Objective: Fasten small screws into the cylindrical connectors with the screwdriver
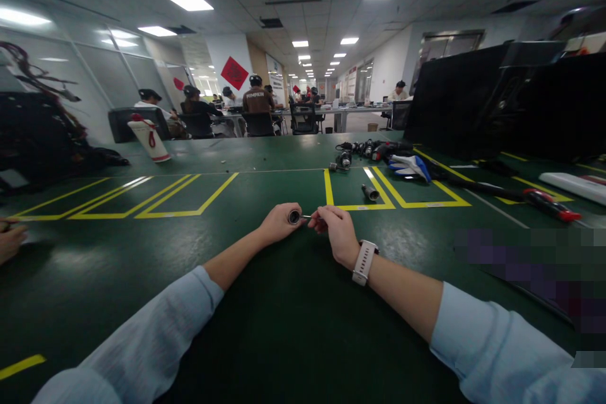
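Note:
My left hand (pixel 275 225) is closed around a short round metal part (pixel 294 217), its dark hollow end turned toward me. From the right, my right hand (pixel 339 230) pinches a thin metal rod (pixel 307 216), whose tip meets or nearly meets the side of that part. Whether the rod belongs to a screwdriver or a hex key, I cannot tell, since my fingers cover most of it. Beyond my right hand, a grey metal cylinder (pixel 370 193) lies on its side inside a yellow-taped box.
On the green table (pixel 255 315), several dark metal parts with cables (pixel 344 160) lie beside a white-and-blue glove (pixel 411 167). A red-and-black handled tool (pixel 552 204) is at right. A white cup (pixel 149 139) stands far left; another person's hand (pixel 12 241) shows at the left edge.

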Motion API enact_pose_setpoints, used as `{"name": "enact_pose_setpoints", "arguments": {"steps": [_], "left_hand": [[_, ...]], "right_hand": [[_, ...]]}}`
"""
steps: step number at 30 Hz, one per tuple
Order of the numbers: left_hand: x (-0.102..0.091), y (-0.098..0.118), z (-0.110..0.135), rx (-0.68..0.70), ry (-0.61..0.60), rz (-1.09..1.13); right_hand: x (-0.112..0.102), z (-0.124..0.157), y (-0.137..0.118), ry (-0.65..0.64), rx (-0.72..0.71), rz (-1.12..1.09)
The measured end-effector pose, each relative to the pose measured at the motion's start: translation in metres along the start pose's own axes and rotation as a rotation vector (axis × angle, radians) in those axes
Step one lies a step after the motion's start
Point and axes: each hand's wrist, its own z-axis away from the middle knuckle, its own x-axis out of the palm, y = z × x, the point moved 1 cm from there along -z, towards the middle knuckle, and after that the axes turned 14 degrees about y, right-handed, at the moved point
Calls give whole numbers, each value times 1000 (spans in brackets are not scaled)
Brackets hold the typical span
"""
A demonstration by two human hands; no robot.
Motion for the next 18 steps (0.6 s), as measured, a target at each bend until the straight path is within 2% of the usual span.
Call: {"name": "enact_pose_setpoints", "arguments": {"steps": [3,4,6,10,14,18], "left_hand": [[-1,3,1,27,-31,-66],[-1,4,1,37,-41,-78],[-2,6,1,48,-47,-86],[-3,9,1,61,-49,-76],[-3,8,0,58,-44,-64],[-2,3,0,12,10,-8]], "right_hand": [[2,8,-5,-20,-275,242],[3,9,-7,-18,-324,296],[4,8,-6,-10,-246,251],[2,-2,-2,10,68,16],[1,-6,1,44,134,-41],[2,-1,-3,41,130,-79]]}}
